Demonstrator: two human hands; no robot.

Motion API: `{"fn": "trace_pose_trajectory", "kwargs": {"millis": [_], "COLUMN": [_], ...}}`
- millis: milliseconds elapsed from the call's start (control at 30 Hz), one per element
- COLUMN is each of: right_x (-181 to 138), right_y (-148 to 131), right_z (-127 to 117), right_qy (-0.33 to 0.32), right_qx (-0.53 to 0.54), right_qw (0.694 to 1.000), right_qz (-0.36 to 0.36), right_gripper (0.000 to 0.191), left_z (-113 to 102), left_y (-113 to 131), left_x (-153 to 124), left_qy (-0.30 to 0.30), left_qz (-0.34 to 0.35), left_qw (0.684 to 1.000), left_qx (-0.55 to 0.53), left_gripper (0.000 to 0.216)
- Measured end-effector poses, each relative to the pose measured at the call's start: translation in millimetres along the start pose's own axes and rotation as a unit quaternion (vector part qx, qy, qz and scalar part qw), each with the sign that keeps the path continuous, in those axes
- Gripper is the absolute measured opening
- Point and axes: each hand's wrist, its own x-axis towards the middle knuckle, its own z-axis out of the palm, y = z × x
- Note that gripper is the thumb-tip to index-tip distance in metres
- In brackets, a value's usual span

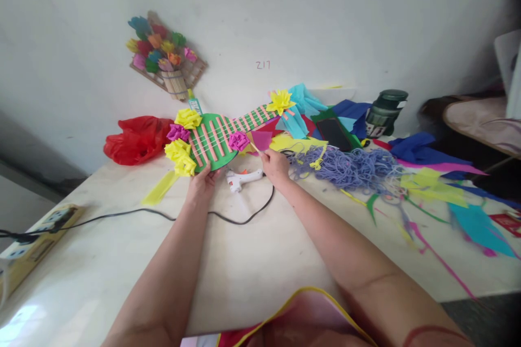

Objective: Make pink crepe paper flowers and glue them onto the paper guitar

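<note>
A green paper guitar [220, 126] with pink strips and white strings is held up over the table. Its lower edge rests in my left hand [202, 181], whose thumb lies on the front. Yellow flowers [179, 157] and a magenta one trim its left end. Another magenta flower [239, 141] sits on the lower side of the body, and a yellow flower [280, 102] tops the neck. My right hand [277, 167] pinches a thin pale stick [256, 148], pointing toward the magenta flower; whether they touch I cannot tell. Below lies a white glue gun [244, 178], partly hidden by my right hand.
A black cord [150, 210] crosses the table near a power strip [44, 233]. Red plastic [138, 141] lies at left, with a glue bottle [194, 104] behind the guitar. Purple yarn [350, 168], paper scraps, a phone [334, 134] and a dark green bottle [387, 113] crowd the right.
</note>
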Motion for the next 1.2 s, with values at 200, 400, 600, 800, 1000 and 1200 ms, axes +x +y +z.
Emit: {"fn": "trace_pose_trajectory", "kwargs": {"millis": [200,400,600,800,1000,1200], "right_x": [2.7,6.5,7.4,8.6,10.1,7.1], "right_y": [-2.6,-3.5,-3.8,-2.0,-1.4,-3.0], "right_z": [-3.9,-4.0,-5.2,-2.2,2.0,-1.8], "right_qy": [-0.027,-0.055,-0.045,-0.050,-0.074,-0.070], "right_qx": [0.042,0.089,0.100,0.122,0.101,0.071], "right_qw": [0.998,0.993,0.993,0.991,0.992,0.994], "right_qz": [0.027,0.048,0.050,0.008,-0.034,-0.052], "right_gripper": [0.027,0.027,0.024,0.028,0.037,0.040], "left_z": [0.1,-0.1,1.8,0.7,1.2,-0.1], "left_y": [0.1,-0.2,0.1,0.1,0.1,-0.8], "left_x": [-0.3,-0.7,-2.5,-1.7,-1.5,-1.2], "left_qy": [0.000,-0.002,-0.004,-0.014,-0.013,-0.018], "left_qz": [-0.002,-0.002,-0.006,-0.015,-0.019,-0.017], "left_qw": [1.000,1.000,1.000,1.000,0.999,0.999], "left_qx": [0.001,0.002,0.009,0.017,0.025,0.020], "left_gripper": [0.048,0.052,0.047,0.045,0.047,0.051]}}
